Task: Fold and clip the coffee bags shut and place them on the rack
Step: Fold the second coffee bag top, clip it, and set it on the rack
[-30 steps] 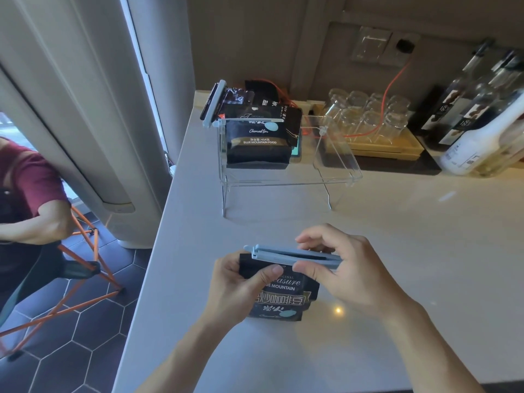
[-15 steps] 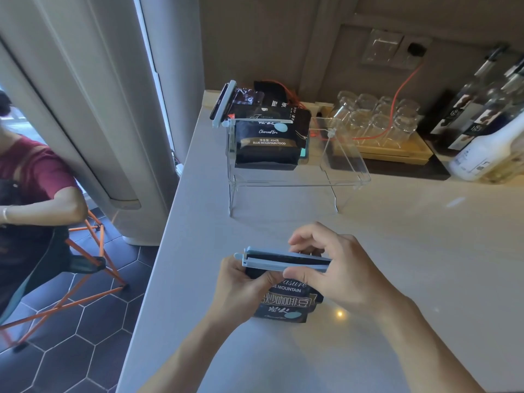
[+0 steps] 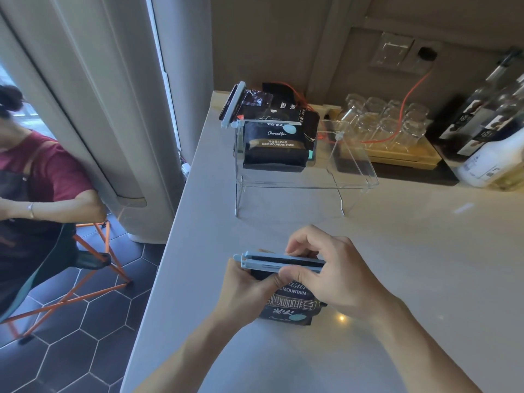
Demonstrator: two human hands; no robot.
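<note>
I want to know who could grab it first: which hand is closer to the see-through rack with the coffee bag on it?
Right. The right hand grips the blue clip from its far side, toward the clear rack. The left hand holds the coffee bag lower down, nearer the person.

Daylight from window strip upper left, bright, slightly blown out. Rest of room dim, warm-grey. Table evenly lit, soft sheen; small lamp glare spot near front, faint streak reflection at right. Soft shadows under rack and under hands. Wide-angle distortion strong: column and wall lines bow at the edges, bottles at right lean and smear. Centre fairly sharp, bag print legible; corners soft. Glasses hazy, low contrast.
</note>
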